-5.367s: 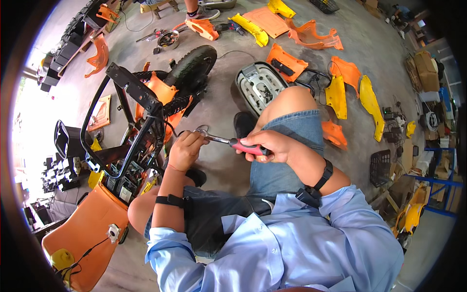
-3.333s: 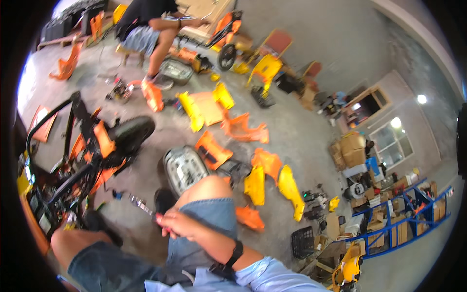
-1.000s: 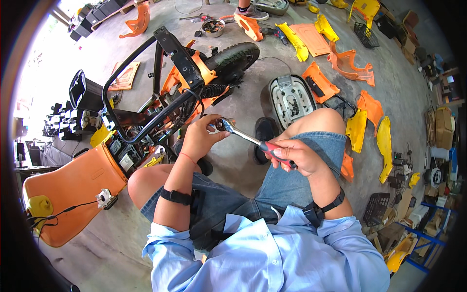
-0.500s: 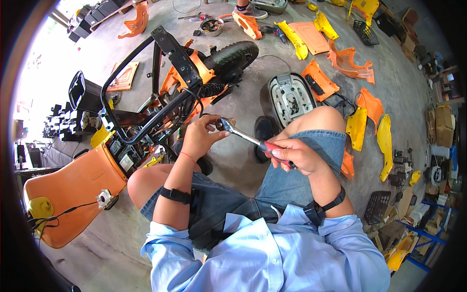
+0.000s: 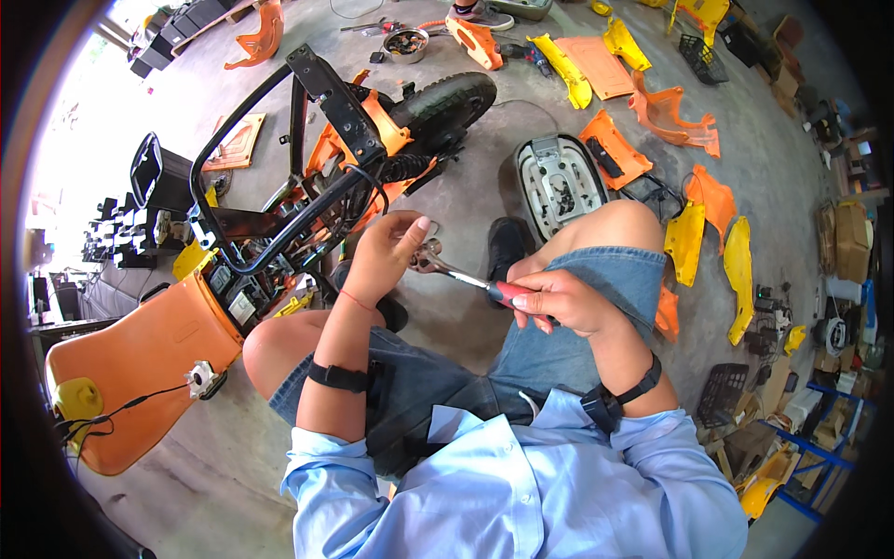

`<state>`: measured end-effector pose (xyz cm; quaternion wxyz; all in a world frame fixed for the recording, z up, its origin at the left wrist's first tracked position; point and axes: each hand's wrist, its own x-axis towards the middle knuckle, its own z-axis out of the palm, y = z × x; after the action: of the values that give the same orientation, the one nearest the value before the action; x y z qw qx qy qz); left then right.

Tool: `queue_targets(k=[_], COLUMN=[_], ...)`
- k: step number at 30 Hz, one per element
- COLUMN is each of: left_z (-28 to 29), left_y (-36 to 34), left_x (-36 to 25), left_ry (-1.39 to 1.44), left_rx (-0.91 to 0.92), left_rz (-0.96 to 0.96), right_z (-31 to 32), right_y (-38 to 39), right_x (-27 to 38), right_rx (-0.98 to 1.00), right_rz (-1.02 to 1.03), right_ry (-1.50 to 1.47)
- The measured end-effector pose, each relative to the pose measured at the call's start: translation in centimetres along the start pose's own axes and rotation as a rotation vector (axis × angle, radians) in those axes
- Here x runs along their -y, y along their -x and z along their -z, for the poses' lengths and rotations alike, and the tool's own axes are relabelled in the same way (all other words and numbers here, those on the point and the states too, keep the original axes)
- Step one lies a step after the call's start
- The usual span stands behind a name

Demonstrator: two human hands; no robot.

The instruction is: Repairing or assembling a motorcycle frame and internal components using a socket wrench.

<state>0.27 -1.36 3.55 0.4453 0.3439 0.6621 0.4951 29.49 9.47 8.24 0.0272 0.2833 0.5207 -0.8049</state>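
I can't tell whether the left hand (image 5: 386,256) touches the head of the ratchet wrench (image 5: 458,273); its curled fingers are mostly hidden from me. The right hand (image 5: 570,303) covers much of the red handle (image 5: 506,293). A knee (image 5: 635,224) hides one end of the pale seat base (image 5: 548,166). I can't identify the tiny contents of the metal bowl (image 5: 407,59). The top edge cuts off a co-worker above the shoe (image 5: 484,17).

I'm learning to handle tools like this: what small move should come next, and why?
Probably bring the left thumb down onto the head of the ratchet wrench to steady it. The right hand already grips its red-and-black handle, while the left hand is beside the metal head with its thumb raised. Whether the left fingers touch the head is hard to tell.
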Motion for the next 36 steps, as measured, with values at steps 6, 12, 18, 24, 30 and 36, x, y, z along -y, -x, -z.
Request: queue_targets(k=[6, 12, 18, 24, 30, 36], left_z=[0.9, 0.9, -0.4, -0.4, -0.5, -0.5], left_y=[0.2, -0.4, -0.9, -0.9, -0.7, -0.8], left_x=[1.3, 2.2, 3.2, 3.6, 3.4, 3.2], left_ry=[-0.428, -0.342, -0.239, -0.097, -0.142, -0.195], left_rx=[0.024, 0.035, -0.058, -0.036, -0.048, -0.035], left_rz=[-0.092, 0.068, 0.123, 0.176, 0.172, 0.132], right_z=[0.6, 0.5, 0.4, 0.3, 0.4, 0.4], right_y=[-0.3, -0.4, -0.4, -0.2, -0.3, -0.2], right_x=[-0.2, -0.2, -0.1, 0.0, -0.1, -0.2], right_rx=[-0.041, -0.052, -0.055, -0.052, -0.026, -0.029], right_rz=[-0.018, 0.001, 0.004, 0.005, 0.009, 0.009], right_ry=[-0.078, -0.087, -0.071, -0.062, -0.056, -0.063])
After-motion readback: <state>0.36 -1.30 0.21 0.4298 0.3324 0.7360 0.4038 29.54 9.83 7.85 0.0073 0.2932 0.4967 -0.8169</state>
